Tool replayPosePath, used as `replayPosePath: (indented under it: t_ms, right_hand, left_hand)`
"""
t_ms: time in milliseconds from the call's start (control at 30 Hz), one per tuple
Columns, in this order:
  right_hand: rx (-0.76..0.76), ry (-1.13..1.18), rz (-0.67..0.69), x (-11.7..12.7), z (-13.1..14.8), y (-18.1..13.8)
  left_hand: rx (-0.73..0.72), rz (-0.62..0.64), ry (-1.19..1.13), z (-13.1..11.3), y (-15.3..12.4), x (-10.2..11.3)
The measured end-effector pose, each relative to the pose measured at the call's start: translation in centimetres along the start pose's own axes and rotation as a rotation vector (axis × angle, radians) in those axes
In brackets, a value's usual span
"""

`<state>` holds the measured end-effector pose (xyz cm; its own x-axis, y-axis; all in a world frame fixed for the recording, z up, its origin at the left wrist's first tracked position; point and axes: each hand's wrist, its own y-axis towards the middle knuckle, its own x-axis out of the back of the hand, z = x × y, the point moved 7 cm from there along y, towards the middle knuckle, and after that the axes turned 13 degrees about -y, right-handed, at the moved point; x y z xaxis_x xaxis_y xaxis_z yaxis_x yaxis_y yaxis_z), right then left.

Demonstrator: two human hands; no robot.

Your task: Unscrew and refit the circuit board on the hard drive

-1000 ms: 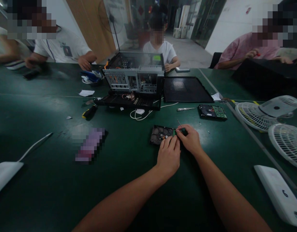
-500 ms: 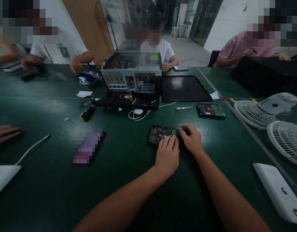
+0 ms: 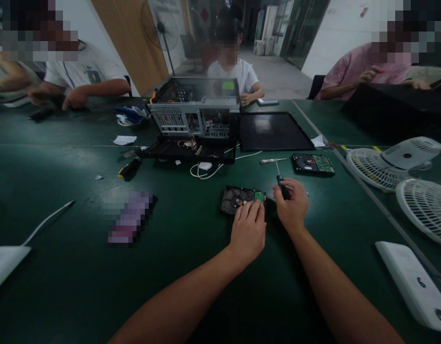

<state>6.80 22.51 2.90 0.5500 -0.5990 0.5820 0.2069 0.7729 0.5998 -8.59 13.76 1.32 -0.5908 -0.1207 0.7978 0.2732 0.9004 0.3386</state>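
A hard drive (image 3: pixel 230 200) lies on the green table with its dark side and part of a green circuit board facing up. My left hand (image 3: pixel 248 229) grips its near right part, fingers pressed over the edge and partly hiding it. Just right of the drive, apart from it, my right hand (image 3: pixel 292 203) is closed around the dark handle of a screwdriver (image 3: pixel 281 181). The thin shaft points up and away, toward a silver tool (image 3: pixel 273 161) lying on the table. A second hard drive (image 3: pixel 313 164) rests farther off to the right, its green board showing.
An opened computer case (image 3: pixel 195 119) stands ahead, its black side panel (image 3: pixel 278 131) lying to its right. A phone (image 3: pixel 131 217) and a yellow-black screwdriver (image 3: pixel 129 168) lie left. White fans (image 3: pixel 371 167) and a white device (image 3: pixel 412 282) are at right. Several people sit around the table.
My right hand has moved right, off the drive's edge, with the screwdriver. My left hand stays put. Another person's hand has left the left edge; the person at far left drew an arm back.
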Motion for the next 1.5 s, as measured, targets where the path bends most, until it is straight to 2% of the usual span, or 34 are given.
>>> replayPosePath:
  t_ms: [133, 300, 700, 967, 1200, 1500]
  right_hand:
    - [0.049, -0.058, -0.05, 0.9, 0.9, 0.3]
    - [0.095, -0.002, -0.009, 0.6, 1.3, -0.1]
    - [0.141, 0.167, -0.036, 1.5, 2.1, -1.7]
    - [0.145, 0.024, 0.011, 0.4, 1.3, -1.8]
    - [0.329, 0.016, -0.141, 1.0, 2.3, -1.8]
    - [0.326, 0.009, -0.157, 1.1, 2.5, -1.6]
  left_hand:
    - [-0.005, -0.005, 0.007, 0.0, 0.0, 0.0]
    - [-0.004, -0.002, 0.01, 0.0, 0.0, 0.0]
    - [0.002, 0.005, -0.015, 0.1, 0.2, 0.1]
    - [0.001, 0.004, -0.018, -0.1, 0.3, 0.3]
    - [-0.005, -0.01, -0.005, 0.0, 0.2, 0.2]
    - [-0.004, -0.002, -0.017, 0.0, 0.2, 0.1]
